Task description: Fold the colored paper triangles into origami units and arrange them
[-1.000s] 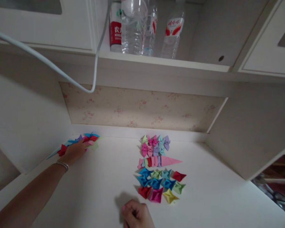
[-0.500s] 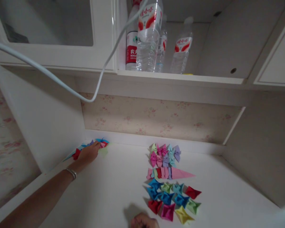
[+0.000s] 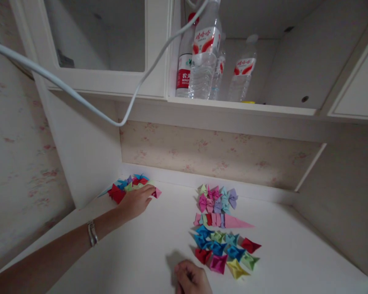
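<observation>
Beside a pile of coloured folded-paper pieces [image 3: 116, 192] at the back left, my left hand [image 3: 138, 200] is closed on a pink origami piece [image 3: 157, 192], whose pointed end sticks out past the fingertips. A silver bracelet sits on that wrist. My right hand [image 3: 194, 278] is at the bottom middle, fingers curled in; whatever they hold, if anything, is hidden. To its right lie rows of origami boats [image 3: 218, 247] in blue, green, red, pink and yellow. Behind them are a row of overlapping folded pieces with a long pink point [image 3: 234, 221] and a cluster of pink, purple and light-blue origami pieces [image 3: 217, 199].
A white desktop [image 3: 110, 261] carries all the paper. Above it, an open cabinet shelf [image 3: 270, 108] holds several plastic bottles [image 3: 204, 61]. A white cable [image 3: 88, 107] hangs across the upper left. A white side panel [image 3: 88, 151] stands at left.
My left hand has come away from the pile to the right with the pink piece. My right hand shows more at the bottom edge. The camera view has shifted slightly.
</observation>
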Demonstrator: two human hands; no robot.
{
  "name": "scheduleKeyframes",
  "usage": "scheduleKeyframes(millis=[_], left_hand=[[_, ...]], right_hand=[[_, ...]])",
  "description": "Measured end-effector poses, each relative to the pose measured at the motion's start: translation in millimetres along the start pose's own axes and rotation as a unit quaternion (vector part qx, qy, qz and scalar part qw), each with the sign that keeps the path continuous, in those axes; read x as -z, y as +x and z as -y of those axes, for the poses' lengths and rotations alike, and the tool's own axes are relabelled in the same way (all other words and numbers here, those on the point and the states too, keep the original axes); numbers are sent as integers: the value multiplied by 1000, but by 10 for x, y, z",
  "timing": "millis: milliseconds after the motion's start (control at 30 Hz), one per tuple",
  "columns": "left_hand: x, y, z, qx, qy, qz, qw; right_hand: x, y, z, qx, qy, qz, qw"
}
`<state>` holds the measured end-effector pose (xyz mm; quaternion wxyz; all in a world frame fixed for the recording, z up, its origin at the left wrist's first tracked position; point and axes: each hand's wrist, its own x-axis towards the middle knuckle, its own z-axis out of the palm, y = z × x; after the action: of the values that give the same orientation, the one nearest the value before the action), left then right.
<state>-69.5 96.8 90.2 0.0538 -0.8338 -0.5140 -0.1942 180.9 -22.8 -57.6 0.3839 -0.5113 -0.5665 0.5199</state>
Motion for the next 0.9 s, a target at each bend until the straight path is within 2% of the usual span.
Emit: scheduleKeyframes(millis=[167, 267, 400, 500, 600, 733, 900], left_hand=[[173, -69, -312, -21, -4, 19, 1000], [237, -110, -474, -34, -18, 37, 999], [271, -120, -772, -44, -83, 44, 995], [245, -68, -1100, -35, -157, 64, 985], [164, 23, -1499, -46, -212, 96, 971], [-61, 137, -2062, -98, -204, 139, 964], [-503, 193, -2672, -166, -169, 137, 962]], right_hand=[[31, -92, 134, -21, 34, 31, 999], [35, -129, 173, -4, 33, 32, 999], [12, -169, 187, 18, 17, 9, 1000], [3, -213, 220, 36, -5, 4, 999], [8, -252, 278, 68, -40, -7, 997], [25, -253, 294, 96, -84, -13, 992], [68, -180, 26, 173, -146, -45, 973]])
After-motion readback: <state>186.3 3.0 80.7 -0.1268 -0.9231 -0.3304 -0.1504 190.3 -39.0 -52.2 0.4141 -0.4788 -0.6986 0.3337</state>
